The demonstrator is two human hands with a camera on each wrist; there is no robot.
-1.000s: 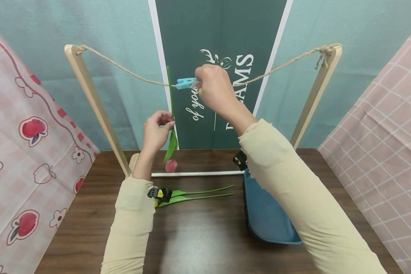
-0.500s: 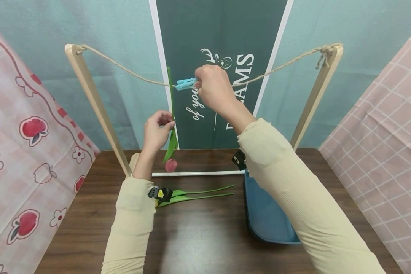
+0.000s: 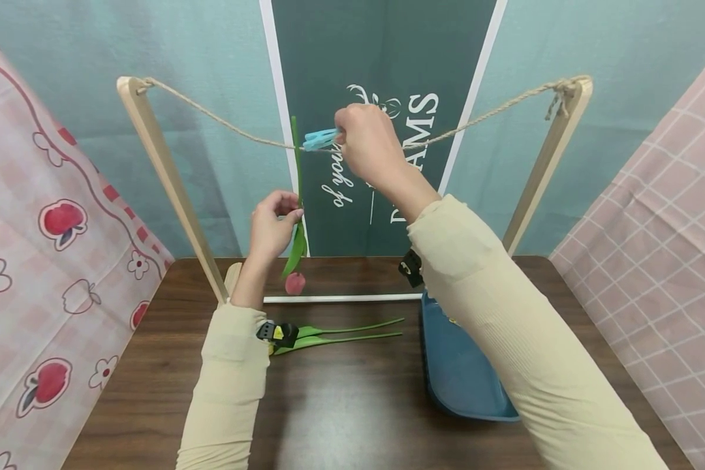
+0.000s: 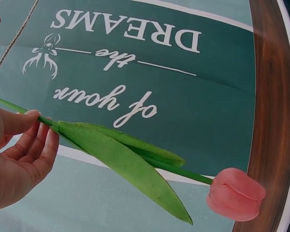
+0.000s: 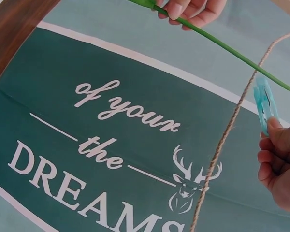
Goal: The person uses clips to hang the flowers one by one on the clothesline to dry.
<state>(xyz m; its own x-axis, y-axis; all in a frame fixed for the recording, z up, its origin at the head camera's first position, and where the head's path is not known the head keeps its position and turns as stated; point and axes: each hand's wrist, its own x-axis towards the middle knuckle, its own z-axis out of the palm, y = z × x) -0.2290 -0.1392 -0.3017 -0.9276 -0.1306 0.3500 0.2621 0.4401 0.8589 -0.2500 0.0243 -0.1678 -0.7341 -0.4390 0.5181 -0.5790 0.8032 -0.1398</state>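
My left hand (image 3: pixel 273 225) pinches the green stem of a pink tulip (image 4: pixel 125 162), which hangs head down with its bloom (image 3: pixel 295 283) close over the back of the table. The bare upper stem crosses the sagging twine rope (image 3: pixel 229 126) and rises a little above it. Thumb and fingers of my right hand (image 3: pixel 367 140) pinch a light blue clothespin (image 5: pixel 262 99) by its handle end. Its nose points at the stem, right beside where stem and rope cross. In the right wrist view the clothespin lies just off the rope, apart from the stem.
Two wooden posts (image 3: pixel 170 183) (image 3: pixel 546 170) hold up the rope, with a white bar (image 3: pixel 341 299) low between them. Flower stems with leaves (image 3: pixel 352 337) lie on the brown table. A blue tub (image 3: pixel 470 391) stands at right, partly under my right sleeve.
The clothespin has tilted and shifted slightly upward from the rope with my right hand. My left hand keeps the tulip in place. The head view has shifted a little.
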